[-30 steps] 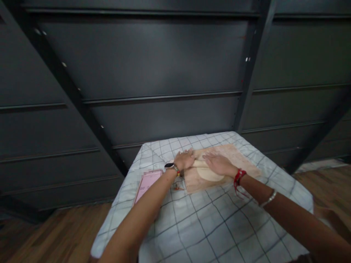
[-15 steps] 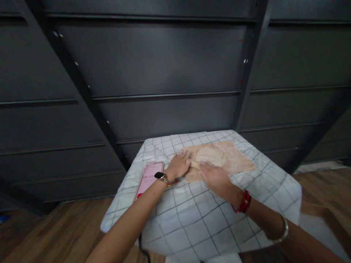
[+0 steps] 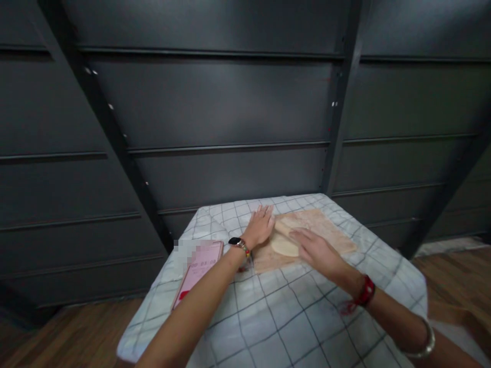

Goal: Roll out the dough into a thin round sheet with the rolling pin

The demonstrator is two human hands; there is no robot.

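Observation:
A light wooden rolling pin (image 3: pixel 284 229) lies across a flat, pale sheet of dough (image 3: pixel 284 247) on a thin tan board (image 3: pixel 326 223). My left hand (image 3: pixel 262 225) presses on the pin's left end, its fingers stretched forward. At the other end my right hand (image 3: pixel 312 246) bears on the pin, fingers close together over it. The hands cover both ends of the pin. Most of the visible dough is on the near side of the pin.
A white checked cloth (image 3: pixel 268 312) covers the small table. A phone (image 3: pixel 201 268) showing a timer lies left of my left forearm. Dark metal panels (image 3: pixel 230 171) stand directly behind the table. Wooden flooring (image 3: pixel 456 271) surrounds it.
Both hands have pushed the rolling pin away from me over the dough, so the dough now shows on its near side. The camera view has tilted up slightly.

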